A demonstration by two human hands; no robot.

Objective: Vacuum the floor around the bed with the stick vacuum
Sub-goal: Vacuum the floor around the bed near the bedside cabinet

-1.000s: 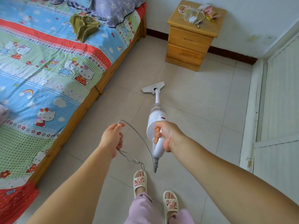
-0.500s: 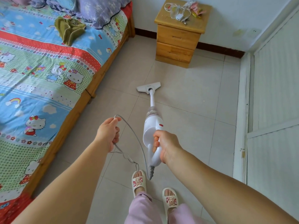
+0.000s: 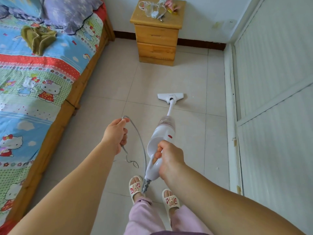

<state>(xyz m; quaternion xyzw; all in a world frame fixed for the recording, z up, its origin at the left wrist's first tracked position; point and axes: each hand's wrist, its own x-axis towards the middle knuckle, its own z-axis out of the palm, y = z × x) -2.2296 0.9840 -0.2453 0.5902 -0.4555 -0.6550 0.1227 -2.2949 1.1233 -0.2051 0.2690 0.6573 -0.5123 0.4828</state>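
**Head view: vacuum gripped on the tiles beside the bed**

Right hand (image 3: 170, 158) wrapped around the handle of the white stick vacuum (image 3: 160, 138), fingers curled over the grip, thumb side toward the body of the machine. Left hand (image 3: 116, 133) held out just beside it, fingers curled, pinching a loop of the grey power cord (image 3: 144, 146); cord arching from that hand down to the rear end of the handle, with a slack tail dangling below the palm.

From the right hand outward: vacuum body tilted forward and slightly to the right, red button on its side, clear dust cup ahead of it, thin white tube leading to the floor head (image 3: 170, 96). Floor head flat on the tiled floor (image 3: 194, 133), out in the open stretch between the wooden bed frame (image 3: 55, 122) on the left and the white panelled door (image 3: 274, 116) on the right, nearer the door side, well apart from the bed edge.

Beyond the head, against the far wall: wooden nightstand (image 3: 156, 41) with two drawers, tangle of white cables and small items (image 3: 157, 9) on top. On the bed, cartoon-print sheet (image 3: 33, 82), olive cloth (image 3: 38, 38) near the purple pillow (image 3: 71, 12). At the near edge of the floor, two feet in cream slippers (image 3: 135, 185), pink trouser legs below.
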